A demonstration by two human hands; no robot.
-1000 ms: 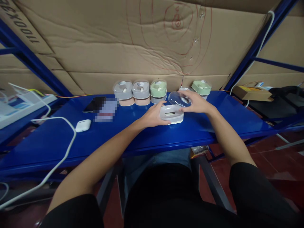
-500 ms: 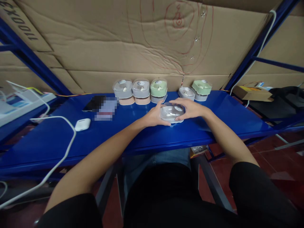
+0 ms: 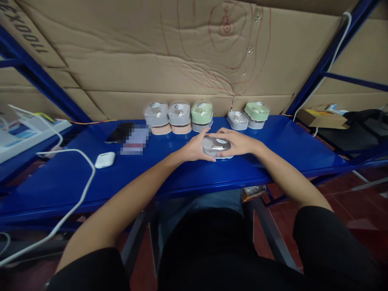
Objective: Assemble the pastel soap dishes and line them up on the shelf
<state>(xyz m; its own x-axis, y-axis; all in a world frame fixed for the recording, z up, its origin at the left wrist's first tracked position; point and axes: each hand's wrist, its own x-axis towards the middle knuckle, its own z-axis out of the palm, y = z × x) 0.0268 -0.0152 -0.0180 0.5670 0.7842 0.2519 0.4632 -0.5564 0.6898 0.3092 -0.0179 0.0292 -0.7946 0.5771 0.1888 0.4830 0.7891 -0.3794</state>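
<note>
A small grey oval plastic box [image 3: 216, 152] with a clear lid [image 3: 214, 142] sits on the blue table in front of me. My left hand [image 3: 197, 147] wraps round its left side, thumb at the far edge and fingers at the near one. On the other side my right hand [image 3: 238, 142] grips the lid, its fingers curved over the right end. The lid lies over the box; whether its rim is fully seated I cannot tell. A round pale sticker shows on the lid, partly covered by my fingers.
Stacked grey, green and pinkish boxes [image 3: 179, 114] stand along the back at left. A single grey box [image 3: 238, 120] and a green-topped stack [image 3: 257, 111] stand back right. A white earphone case [image 3: 104, 160], a phone [image 3: 119, 132] and a white cable [image 3: 86, 190] are leftward.
My right hand has brought the clear lid down and left onto the grey box, covering its slotted top. My left hand has stayed on the box's left side.
</note>
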